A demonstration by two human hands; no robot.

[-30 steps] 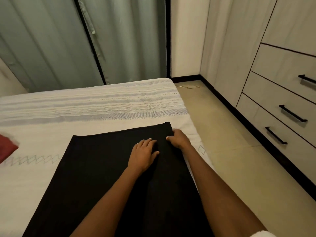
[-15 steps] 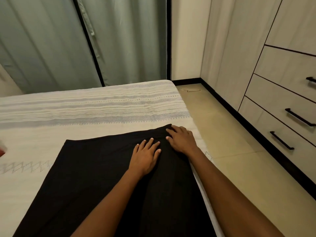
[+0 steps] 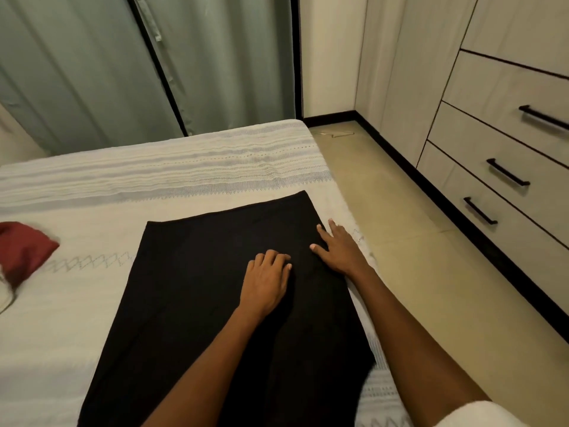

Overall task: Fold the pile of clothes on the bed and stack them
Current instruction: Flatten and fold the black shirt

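1. A black garment (image 3: pixel 215 303) lies spread flat on the bed (image 3: pixel 77 303), covering its near right part and running off the bottom of the view.
2. The left hand (image 3: pixel 266 283) rests palm down on the black garment, right of its middle, fingers loosely bent against the cloth and grasping nothing.
3. The right hand (image 3: pixel 338 251) lies flat at the black garment's right edge, fingers straight and spread, partly on the cloth and partly on the bed cover; it grips nothing.
4. A red cloth (image 3: pixel 21 251) sits on the bed well to the left of the black garment.
5. Beyond the black garment hang grey-green curtains (image 3: pixel 92 72); to its right, across the floor (image 3: pixel 415 272), stand drawers (image 3: pixel 508 134) with black handles.
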